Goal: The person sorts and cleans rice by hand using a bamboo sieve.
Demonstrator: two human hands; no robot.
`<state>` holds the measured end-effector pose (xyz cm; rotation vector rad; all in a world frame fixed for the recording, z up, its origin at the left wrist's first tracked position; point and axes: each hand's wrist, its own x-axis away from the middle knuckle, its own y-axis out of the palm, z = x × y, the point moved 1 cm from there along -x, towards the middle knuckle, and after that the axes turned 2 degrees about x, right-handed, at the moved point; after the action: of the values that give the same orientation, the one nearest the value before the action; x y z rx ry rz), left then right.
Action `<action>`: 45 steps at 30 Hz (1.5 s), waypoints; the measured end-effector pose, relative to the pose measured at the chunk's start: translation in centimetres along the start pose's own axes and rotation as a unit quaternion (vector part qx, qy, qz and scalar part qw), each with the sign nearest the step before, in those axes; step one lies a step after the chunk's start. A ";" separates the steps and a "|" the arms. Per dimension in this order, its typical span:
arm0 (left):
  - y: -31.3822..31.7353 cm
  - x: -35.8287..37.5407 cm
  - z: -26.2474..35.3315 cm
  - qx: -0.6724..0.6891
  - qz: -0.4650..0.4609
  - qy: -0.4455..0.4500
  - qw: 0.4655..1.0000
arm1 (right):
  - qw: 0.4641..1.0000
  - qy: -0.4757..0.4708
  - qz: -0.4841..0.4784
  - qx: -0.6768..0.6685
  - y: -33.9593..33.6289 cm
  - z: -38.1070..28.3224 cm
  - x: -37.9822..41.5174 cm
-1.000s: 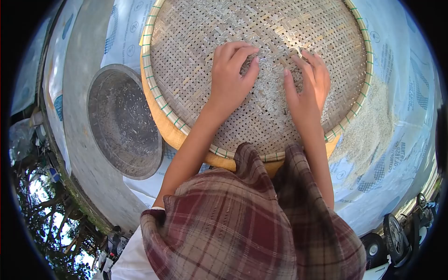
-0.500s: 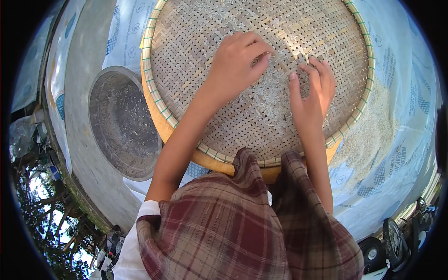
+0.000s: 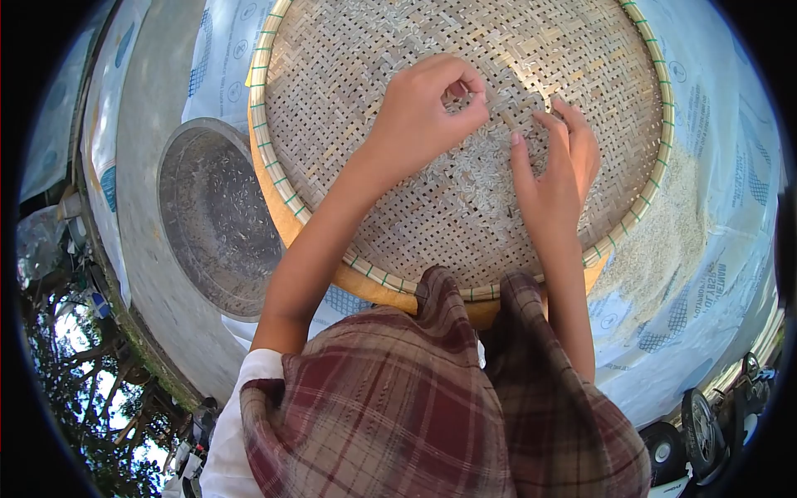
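A large round woven tray [image 3: 349, 100] with a rim bound in green rests in front of my lap. Whitish grains [image 3: 477, 178] are scattered over its weave, thickest between my hands. Above the tray's middle, my left hand [image 3: 440, 100] has thumb and forefinger tips pinched together; whatever is between them is too small to make out. To its right, my right hand [image 3: 560, 162] is held over the grains with thumb and fingers apart and curved, holding nothing that I can see.
A grey basin [image 3: 220, 216] with some grains inside stands left of the tray. Pale grain [image 3: 660, 241] lies heaped on blue-white sheeting [image 3: 722, 166] at the right. A yellow rim shows beneath the tray. Wheels [image 3: 701, 432] are at the lower right.
My left thumb and forefinger have closed into a rounder pinch and shifted slightly right. My right fingers have moved a little. The tray sits slightly differently in view.
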<state>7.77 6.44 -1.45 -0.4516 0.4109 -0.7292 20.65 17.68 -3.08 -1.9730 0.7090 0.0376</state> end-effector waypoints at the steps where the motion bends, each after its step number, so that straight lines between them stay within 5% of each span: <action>1: 0.1 0.3 0.1 0.003 -0.003 0.000 1.000 | 1.000 0.003 -0.001 0.003 -0.1 0.1 0.0; 3: -0.1 1.0 -0.3 0.298 0.072 -0.158 0.939 | 1.000 0.003 0.001 0.003 0.0 0.0 0.0; 7: -0.8 2.0 -1.3 0.397 0.065 -0.172 0.899 | 0.999 0.026 0.023 -0.015 0.0 0.3 0.0; 10: -1.0 2.2 -1.8 0.321 0.030 -0.152 0.934 | 0.997 0.049 0.054 0.000 -0.3 0.5 0.0; 12: -1.2 2.5 -1.1 -0.017 0.067 -0.017 0.997 | 0.999 0.003 0.046 0.022 -0.5 0.6 0.1; 21: -1.1 2.4 -0.6 -0.197 -0.056 0.156 0.966 | 0.994 -0.083 -0.074 0.011 -0.1 -0.2 -0.2; 34: -1.4 2.3 -0.6 -0.260 -0.112 0.212 0.935 | 0.992 -0.084 -0.091 0.013 0.0 -0.3 0.0; 36: -1.8 2.6 -0.7 -0.102 -0.015 0.090 0.991 | 0.994 -0.073 -0.080 -0.009 0.1 -0.2 0.0; 37: -1.8 2.8 -0.5 -0.101 -0.016 0.089 0.991 | 0.994 -0.072 -0.082 -0.008 0.0 -0.2 0.1; 39: -2.0 3.1 -0.3 0.030 0.000 -0.056 0.998 | 0.994 -0.068 -0.081 -0.018 0.0 -0.3 -0.1; 45: -1.4 3.7 -0.6 0.045 -0.004 -0.098 0.994 | 0.995 -0.059 -0.076 -0.032 0.1 -0.1 -0.1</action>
<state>9.24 2.71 -1.93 -0.4354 0.1919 -0.7021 20.53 17.62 -3.04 -2.0623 0.4857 0.0862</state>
